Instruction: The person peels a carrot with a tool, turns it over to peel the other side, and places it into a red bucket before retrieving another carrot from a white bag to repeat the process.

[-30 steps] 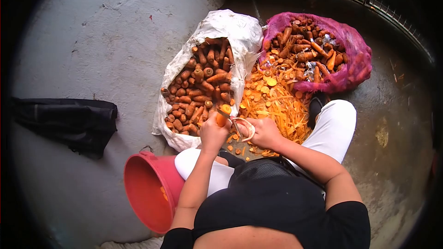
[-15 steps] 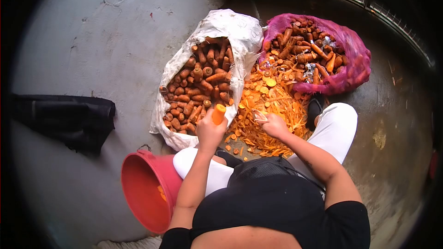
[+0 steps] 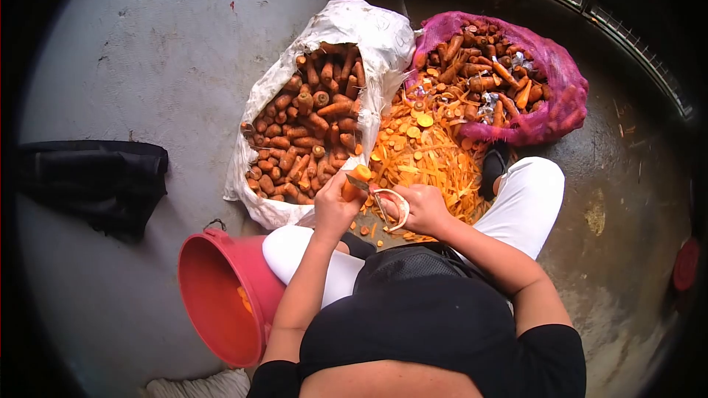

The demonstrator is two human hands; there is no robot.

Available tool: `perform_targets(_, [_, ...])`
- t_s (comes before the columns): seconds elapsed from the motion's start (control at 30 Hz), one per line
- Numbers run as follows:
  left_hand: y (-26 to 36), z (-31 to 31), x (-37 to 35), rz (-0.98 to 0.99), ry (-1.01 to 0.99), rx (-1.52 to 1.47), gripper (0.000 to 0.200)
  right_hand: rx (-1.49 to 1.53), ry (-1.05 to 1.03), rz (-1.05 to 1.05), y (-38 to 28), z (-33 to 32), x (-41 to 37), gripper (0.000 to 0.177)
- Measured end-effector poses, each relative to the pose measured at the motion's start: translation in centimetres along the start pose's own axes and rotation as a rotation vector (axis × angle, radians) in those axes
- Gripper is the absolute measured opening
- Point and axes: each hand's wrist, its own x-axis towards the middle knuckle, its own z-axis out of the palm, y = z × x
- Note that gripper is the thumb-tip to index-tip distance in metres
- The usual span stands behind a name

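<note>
My left hand (image 3: pixel 335 205) is wrapped round a carrot (image 3: pixel 361 172), whose peeled orange end sticks up beyond the fingers. Closed on a peeler (image 3: pixel 402 215) with a pale curved handle, my right hand (image 3: pixel 424 208) is just to the right. The dark metal blade of the peeler lies across the carrot, close to my left fingers. Beyond both hands, a heap of carrot peelings (image 3: pixel 428 166) and cut round slices covers the floor. Unpeeled carrots (image 3: pixel 299 129) fill the open white sack (image 3: pixel 254 107) ahead of my left hand.
A pink mesh sack (image 3: pixel 569 99) with carrots and scraps lies at the back right. By my left leg, a red bucket (image 3: pixel 254 280) lies tipped, with some orange pieces inside. Dark cloth (image 3: pixel 96 180) is at the far left. A red object (image 3: pixel 686 264) stands at the right edge.
My right hand has come left and turned, bringing the peeler from over the peelings onto the carrot. The carrot stays in my left hand. The whole view has shifted slightly.
</note>
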Motion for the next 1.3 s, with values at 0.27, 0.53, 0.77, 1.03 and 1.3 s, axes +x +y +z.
perform_targets(0.27, [-0.3,0.7,-0.6,-0.06,0.071,0.096,0.02,0.03,0.012,0.022,0.2,0.4,-0.2,0.037])
perform_targets(0.53, [-0.8,1.2,-0.6,-0.105,0.049,0.146,0.021,0.087,-0.07,0.106,0.1,-0.3,0.1,0.036])
perform_targets(0.77, [-0.6,0.9,0.0,-0.138,0.021,0.212,0.021,0.105,-0.07,0.166,-0.3,-0.3,0.3,0.034])
perform_targets(1.03, [-0.4,0.8,0.0,-0.103,0.043,0.263,0.019,0.088,-0.235,0.367,0.1,-0.6,0.7,0.042])
perform_targets(1.3, [1.0,-0.7,0.7,-0.092,0.166,0.112,0.018,0.068,-0.211,0.598,3.8,0.1,-0.7,0.045])
